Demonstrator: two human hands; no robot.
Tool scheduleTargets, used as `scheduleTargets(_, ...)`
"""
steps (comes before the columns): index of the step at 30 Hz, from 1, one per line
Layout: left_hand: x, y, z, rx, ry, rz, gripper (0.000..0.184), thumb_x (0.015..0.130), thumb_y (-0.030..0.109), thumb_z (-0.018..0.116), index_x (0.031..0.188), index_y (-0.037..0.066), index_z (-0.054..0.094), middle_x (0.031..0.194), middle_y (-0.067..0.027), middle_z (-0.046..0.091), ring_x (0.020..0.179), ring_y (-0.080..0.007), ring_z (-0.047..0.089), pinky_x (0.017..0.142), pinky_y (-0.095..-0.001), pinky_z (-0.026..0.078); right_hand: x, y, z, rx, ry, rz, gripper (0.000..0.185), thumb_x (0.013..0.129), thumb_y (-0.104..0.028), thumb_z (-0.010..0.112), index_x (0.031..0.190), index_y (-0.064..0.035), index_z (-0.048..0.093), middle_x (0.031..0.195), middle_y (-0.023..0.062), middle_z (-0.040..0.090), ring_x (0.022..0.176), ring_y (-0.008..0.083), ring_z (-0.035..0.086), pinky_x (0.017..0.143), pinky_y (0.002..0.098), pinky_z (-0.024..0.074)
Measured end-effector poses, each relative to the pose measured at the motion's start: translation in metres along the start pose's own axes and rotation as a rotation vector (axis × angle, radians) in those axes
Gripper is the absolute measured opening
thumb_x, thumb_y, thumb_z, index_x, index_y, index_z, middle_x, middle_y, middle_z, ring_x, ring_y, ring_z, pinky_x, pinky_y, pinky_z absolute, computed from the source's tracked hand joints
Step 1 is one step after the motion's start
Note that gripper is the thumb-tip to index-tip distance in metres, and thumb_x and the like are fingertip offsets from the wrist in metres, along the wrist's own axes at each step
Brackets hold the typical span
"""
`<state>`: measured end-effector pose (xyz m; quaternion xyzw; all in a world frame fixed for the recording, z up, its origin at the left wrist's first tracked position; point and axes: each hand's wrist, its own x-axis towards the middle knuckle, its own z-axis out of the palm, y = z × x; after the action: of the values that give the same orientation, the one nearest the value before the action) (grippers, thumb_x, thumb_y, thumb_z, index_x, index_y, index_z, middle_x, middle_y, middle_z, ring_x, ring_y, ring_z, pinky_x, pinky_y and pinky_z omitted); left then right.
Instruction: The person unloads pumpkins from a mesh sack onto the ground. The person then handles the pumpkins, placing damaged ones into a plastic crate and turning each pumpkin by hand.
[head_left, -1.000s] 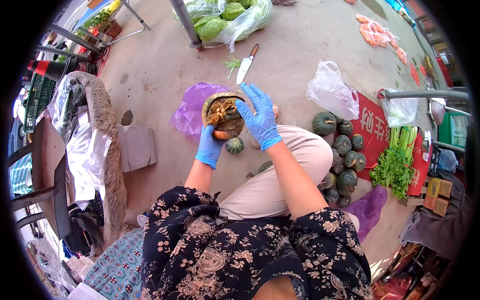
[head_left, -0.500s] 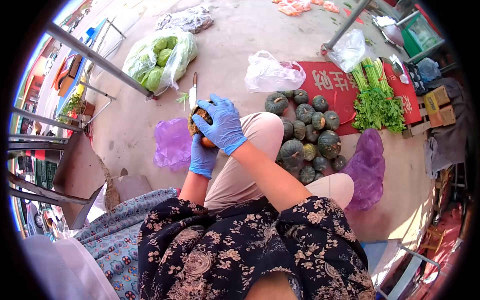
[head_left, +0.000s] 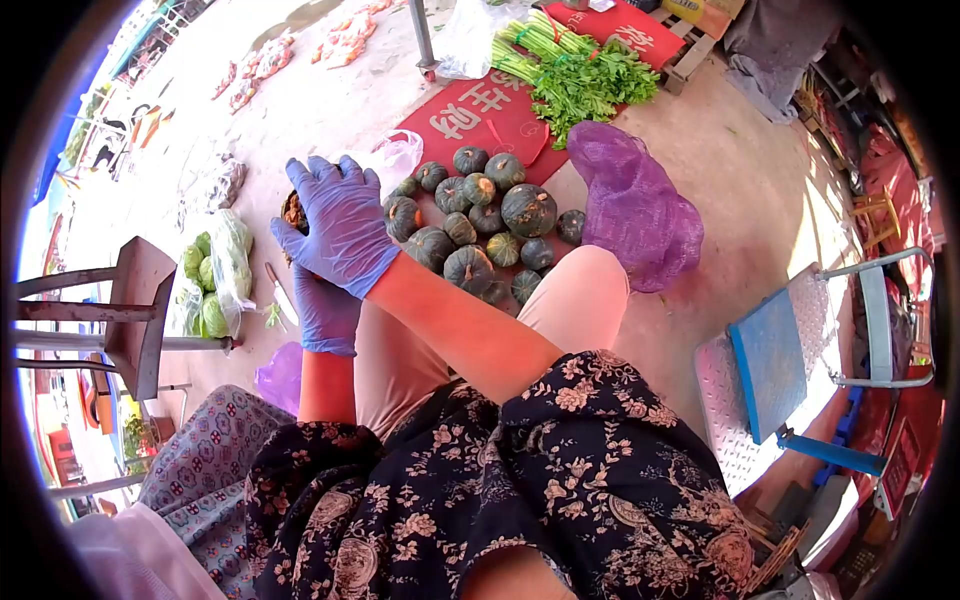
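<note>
Cut pumpkin (head_left: pixel 293 213): up in front of the lap, mostly hidden by the gloves, just a strip of rough brown and orange poking out.
Right hand (head_left: pixel 343 220): blue glove, laid over the cut pumpkin, fingers fairly wide and thumb stuck out to the side.
Left hand (head_left: pixel 328 312): also gloved, tucked below the right one. Its fingers are covered, so can't tell if they're wide or narrow.
Pumpkins (head_left: pixel 470 215): whole green ones bunched on the floor (head_left: pixel 730 165), right by the knees.
Mat (head_left: pixel 470 118): red with pale lettering, just past the pumpkins, celery (head_left: pixel 590 85) lying on it.
Mesh bag (head_left: pixel 640 215): purple, right beside the pumpkins.
Knife (head_left: pixel 283 295): on the floor, between the bagged cabbages (head_left: pixel 207 285) and the left hand.
Purple bag (head_left: pixel 280 377): near the left forearm, partly hidden.
</note>
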<state>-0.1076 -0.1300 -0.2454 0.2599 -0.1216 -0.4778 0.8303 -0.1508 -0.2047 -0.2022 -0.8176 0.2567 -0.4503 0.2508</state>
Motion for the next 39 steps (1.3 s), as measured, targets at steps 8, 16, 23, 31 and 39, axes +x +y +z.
scheduleTargets(8, 0.088, -0.084, -0.056, -0.146, 0.156, -0.375, 0.046, 0.088, 0.03, 0.041, 0.128, 0.007, 0.038, 0.126, -0.0109, 0.047, 0.119, -0.0265, 0.043, 0.1, -0.0451, 0.036, 0.004, 0.129, -0.009, 0.14, 0.123, 0.169, 0.061, 0.084, -0.044, 0.051, 0.12, 0.004, 0.045, 0.114, 0.0208, 0.053, 0.106, 0.0356, 0.048, 0.092, 0.0444, 0.0332)
scheduleTargets(16, 0.123, -0.102, -0.096, -0.045, 0.197, -0.469, 0.051, 0.083, 0.025, 0.05, 0.129, 0.006, 0.036, 0.13, -0.0128, 0.043, 0.12, -0.03, 0.043, 0.099, -0.0473, 0.037, -0.022, 0.24, -0.018, 0.802, -0.071, 0.712, 0.046, 0.091, -0.036, 0.048, 0.118, 0.0009, 0.051, 0.111, 0.0101, 0.057, 0.102, 0.0177, 0.054, 0.089, 0.0271, 0.0404)
scheduleTargets(23, 0.123, -0.104, -0.122, 0.026, 0.213, -0.446, 0.051, 0.082, 0.018, 0.053, 0.129, 0.004, 0.036, 0.127, -0.0126, 0.046, 0.117, -0.0284, 0.045, 0.1, -0.0431, 0.038, -0.033, 0.237, 0.01, 0.934, -0.219, 0.915, 0.064, 0.086, -0.051, 0.049, 0.131, -0.0047, 0.04, 0.123, 0.0071, 0.047, 0.11, 0.0139, 0.048, 0.094, 0.0276, 0.0381)
scheduleTargets(31, 0.11, -0.104, -0.124, 0.025, 0.226, -0.403, 0.048, 0.082, 0.017, 0.053, 0.126, 0.002, 0.038, 0.126, -0.0127, 0.047, 0.116, -0.0256, 0.047, 0.1, -0.0394, 0.037, -0.039, 0.235, 0.03, 1.325, -0.207, 1.122, 0.056, 0.089, -0.043, 0.049, 0.127, -0.0034, 0.041, 0.123, 0.0102, 0.049, 0.112, 0.0209, 0.05, 0.095, 0.035, 0.0412)
scheduleTargets(39, 0.127, -0.12, -0.136, 0.064, 0.141, -0.352, 0.056, 0.081, 0.021, 0.057, 0.129, 0.002, 0.035, 0.129, -0.012, 0.044, 0.118, -0.0265, 0.045, 0.1, -0.0417, 0.036, -0.03, 0.244, 0.037, 1.185, 0.007, 1.104, 0.045, 0.093, -0.037, 0.043, 0.124, -0.004, 0.045, 0.122, 0.0065, 0.05, 0.11, 0.0162, 0.049, 0.094, 0.0311, 0.0402)
